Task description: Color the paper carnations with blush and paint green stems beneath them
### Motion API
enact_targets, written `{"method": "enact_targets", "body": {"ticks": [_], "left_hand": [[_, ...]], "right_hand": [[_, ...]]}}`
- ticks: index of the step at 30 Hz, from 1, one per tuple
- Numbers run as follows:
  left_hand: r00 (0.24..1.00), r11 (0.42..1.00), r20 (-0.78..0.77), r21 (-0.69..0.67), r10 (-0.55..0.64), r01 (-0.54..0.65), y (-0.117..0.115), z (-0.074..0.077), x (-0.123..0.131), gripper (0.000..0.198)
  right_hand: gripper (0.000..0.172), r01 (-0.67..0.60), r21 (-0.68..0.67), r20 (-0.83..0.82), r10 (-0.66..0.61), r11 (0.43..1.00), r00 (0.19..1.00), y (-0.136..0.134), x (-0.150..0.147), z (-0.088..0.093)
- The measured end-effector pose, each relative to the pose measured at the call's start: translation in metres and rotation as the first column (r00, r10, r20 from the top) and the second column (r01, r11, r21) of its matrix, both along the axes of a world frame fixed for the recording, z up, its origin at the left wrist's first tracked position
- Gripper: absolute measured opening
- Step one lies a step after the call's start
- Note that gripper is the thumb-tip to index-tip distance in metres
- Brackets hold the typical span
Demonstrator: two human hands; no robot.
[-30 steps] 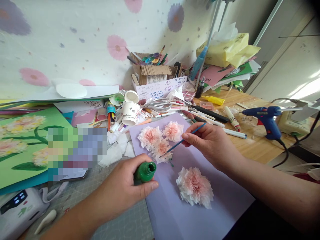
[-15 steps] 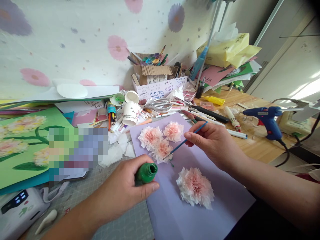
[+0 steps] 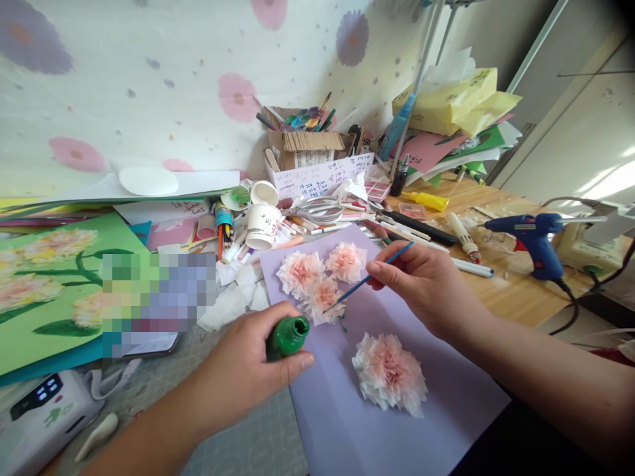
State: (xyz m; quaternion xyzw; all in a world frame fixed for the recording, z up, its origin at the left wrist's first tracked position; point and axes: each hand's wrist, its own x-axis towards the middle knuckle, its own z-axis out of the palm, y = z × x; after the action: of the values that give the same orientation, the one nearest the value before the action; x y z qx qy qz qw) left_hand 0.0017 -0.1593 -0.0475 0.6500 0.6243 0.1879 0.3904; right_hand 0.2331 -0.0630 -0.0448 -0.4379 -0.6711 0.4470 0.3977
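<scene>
My left hand (image 3: 248,363) is wrapped round a small open bottle of green paint (image 3: 288,337), tilted with its mouth up and to the right. Between the thumb and fingers of my right hand (image 3: 421,281) is a thin blue paintbrush (image 3: 364,279), its tip pointing down-left over the lower flower of a cluster. Whether the tip touches the petals I cannot tell. Three pink-and-white paper flowers (image 3: 299,274) sit together on a purple sheet (image 3: 342,410), and a larger paper flower (image 3: 390,374) lies nearer to me. A short green paint mark (image 3: 343,325) shows beside the cluster.
At the right is a blue glue gun (image 3: 533,238) with its cord. Paper cups (image 3: 262,225), markers and scissors (image 3: 320,210) crowd the back, before a cardboard box (image 3: 310,142). On the left lie a green flower picture (image 3: 54,284) and a white device with a lit display (image 3: 47,416).
The view has shifted slightly. My left hand and the paint bottle have moved a little up and left relative to the purple sheet. The brush stays over the lower flower.
</scene>
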Motion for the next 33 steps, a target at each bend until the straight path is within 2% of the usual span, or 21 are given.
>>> {"method": "enact_targets", "body": {"ticks": [5, 20, 33], "left_hand": [[0.999, 0.999, -0.030, 0.012, 0.034, -0.033, 0.003, -0.001, -0.001, 0.019], [0.999, 1.000, -0.050, -0.007, -0.011, 0.011, 0.002, 0.002, 0.000, 0.019], [1.000, 1.000, -0.018, -0.013, -0.010, 0.010, 0.003, 0.002, 0.002, 0.020]], "right_hand": [[0.023, -0.031, -0.007, -0.010, 0.031, 0.999, 0.999, 0.000, -0.003, -0.004], [0.022, -0.028, -0.005, 0.015, 0.028, 1.000, 0.999, 0.001, -0.006, 0.000], [0.034, -0.004, 0.020, 0.052, 0.003, 1.000, 0.999, 0.000, 0.002, 0.007]]}}
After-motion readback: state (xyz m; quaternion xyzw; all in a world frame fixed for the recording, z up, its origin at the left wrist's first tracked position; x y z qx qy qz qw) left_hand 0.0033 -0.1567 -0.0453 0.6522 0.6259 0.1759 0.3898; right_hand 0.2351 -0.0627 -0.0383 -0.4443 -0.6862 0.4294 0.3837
